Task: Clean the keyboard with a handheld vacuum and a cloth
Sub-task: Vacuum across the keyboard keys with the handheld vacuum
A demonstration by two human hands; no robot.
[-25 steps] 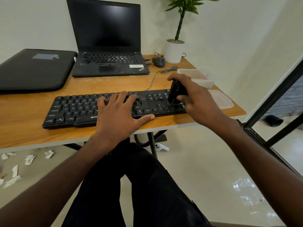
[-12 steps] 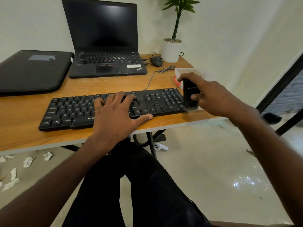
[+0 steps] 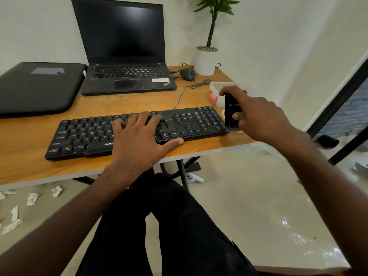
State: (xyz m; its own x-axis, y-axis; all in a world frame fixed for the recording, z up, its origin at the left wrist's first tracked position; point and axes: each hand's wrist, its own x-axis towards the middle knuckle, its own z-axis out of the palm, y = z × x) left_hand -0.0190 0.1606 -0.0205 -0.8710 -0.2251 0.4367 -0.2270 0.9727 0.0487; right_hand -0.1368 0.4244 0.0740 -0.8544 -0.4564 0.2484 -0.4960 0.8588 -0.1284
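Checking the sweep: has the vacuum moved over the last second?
Yes. The vacuum, held in the right hand, went right: it was over the number pad of the keyboard, and now stands just off the keyboard's right end on the table.

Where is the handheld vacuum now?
In the head view, the handheld vacuum stands at the keyboard's right end, gripped by the right hand, just before the clear plastic box.
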